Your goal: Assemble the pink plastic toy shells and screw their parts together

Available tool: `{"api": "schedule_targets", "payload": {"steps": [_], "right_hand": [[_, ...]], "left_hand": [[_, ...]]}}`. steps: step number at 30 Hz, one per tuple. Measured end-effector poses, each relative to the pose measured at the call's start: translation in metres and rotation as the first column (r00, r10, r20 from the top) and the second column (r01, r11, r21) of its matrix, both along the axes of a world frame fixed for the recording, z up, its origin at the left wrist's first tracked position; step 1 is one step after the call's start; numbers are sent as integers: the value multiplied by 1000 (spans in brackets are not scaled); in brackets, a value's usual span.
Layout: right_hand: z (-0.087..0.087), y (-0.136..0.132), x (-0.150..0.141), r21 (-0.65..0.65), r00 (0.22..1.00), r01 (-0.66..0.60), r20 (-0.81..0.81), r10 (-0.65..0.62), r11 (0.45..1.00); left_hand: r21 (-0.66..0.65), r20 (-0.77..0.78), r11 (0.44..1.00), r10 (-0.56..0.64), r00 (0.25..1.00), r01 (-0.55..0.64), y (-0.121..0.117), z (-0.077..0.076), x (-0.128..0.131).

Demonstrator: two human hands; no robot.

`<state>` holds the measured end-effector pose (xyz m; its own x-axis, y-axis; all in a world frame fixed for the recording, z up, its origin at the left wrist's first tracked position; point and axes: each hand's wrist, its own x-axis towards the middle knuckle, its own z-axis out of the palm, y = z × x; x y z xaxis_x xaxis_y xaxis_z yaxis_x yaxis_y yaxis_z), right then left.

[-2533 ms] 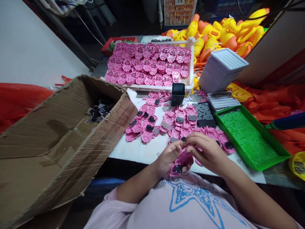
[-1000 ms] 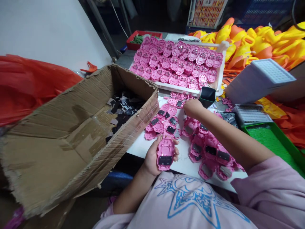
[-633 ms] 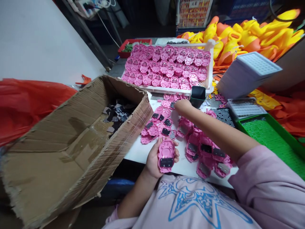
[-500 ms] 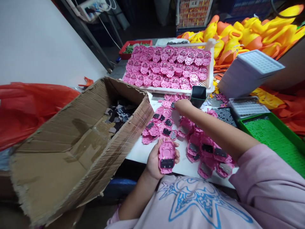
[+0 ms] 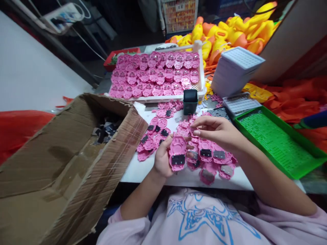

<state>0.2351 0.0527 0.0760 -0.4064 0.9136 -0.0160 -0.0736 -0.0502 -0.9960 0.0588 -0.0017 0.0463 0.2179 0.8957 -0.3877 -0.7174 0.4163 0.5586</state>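
My left hand is closed around a pink plastic toy casing, its hollow side up, with a black rectangular plate in its lower part. Just right of it, above the pile, hovers my right hand. Its thumb and fingertips are drawn together in a pinch; whatever lies between them is too small to make out against the pink behind. Under and beside both hands, similar pink casings with black or grey plates lie heaped on the white tabletop. Small pink parts are scattered farther back.
A cardboard box with dark scraps stands left. Behind is a white crate of pink casings. A dark square cup, stacked white trays and a green tray stand right. Yellow toy parts lie beyond.
My right hand has come back from the far small parts toward the casing in my left hand. The left hand still holds the casing. The view has shifted to the right.
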Motion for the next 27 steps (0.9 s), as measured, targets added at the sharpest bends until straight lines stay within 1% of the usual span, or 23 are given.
{"api": "schedule_targets", "payload": {"steps": [1,3,6,8,10,11,12,14,16,17,19,20,21,23,25,27], "right_hand": [[-2,-5,7,-31,997,46,-62,-48,998],[-7,-9,19,-74,983,126,-127,-135,989],[-15,-6,29,-116,958,168,-215,-190,979],[-21,-4,32,-74,941,193,-269,-205,979],[-27,-4,34,35,933,259,-269,-240,965],[-30,-6,35,109,930,302,-251,-268,947],[-34,-7,35,194,927,343,-225,-299,919],[-40,-11,35,388,921,388,-148,-360,836],[-47,-14,34,591,910,370,-76,-407,717],[-50,-15,33,678,902,345,-50,-428,649],[-56,-15,31,805,880,291,-14,-474,517],[-59,-15,30,845,865,268,1,-502,463],[-61,-14,29,870,845,253,15,-535,423],[-64,-12,28,894,807,232,43,-589,384],[-65,-10,28,902,791,213,67,-609,376],[-64,-9,29,909,798,197,69,-599,367]], "left_hand": [[6,-13,1000,-12,1000,12,7,3,9],[17,-16,999,-44,999,44,20,10,25],[26,-3,996,-88,996,88,35,17,46],[35,-13,997,-74,997,75,42,18,55],[57,-28,998,-37,999,39,46,17,60],[67,-30,997,-34,999,36,46,14,62],[72,-30,996,-47,998,49,46,11,62],[72,-30,993,-91,995,93,45,4,62],[67,-40,991,-109,993,112,42,-5,61],[65,-56,993,-94,994,97,40,-9,60],[66,-99,997,-36,994,43,37,-15,59],[65,-124,998,-6,992,14,36,-17,59],[60,-147,998,22,989,-14,35,-19,59],[48,-173,998,57,983,-50,35,-20,58],[46,-175,998,60,983,-53,36,-21,58],[67,-174,997,52,983,-41,37,-21,58]]}}
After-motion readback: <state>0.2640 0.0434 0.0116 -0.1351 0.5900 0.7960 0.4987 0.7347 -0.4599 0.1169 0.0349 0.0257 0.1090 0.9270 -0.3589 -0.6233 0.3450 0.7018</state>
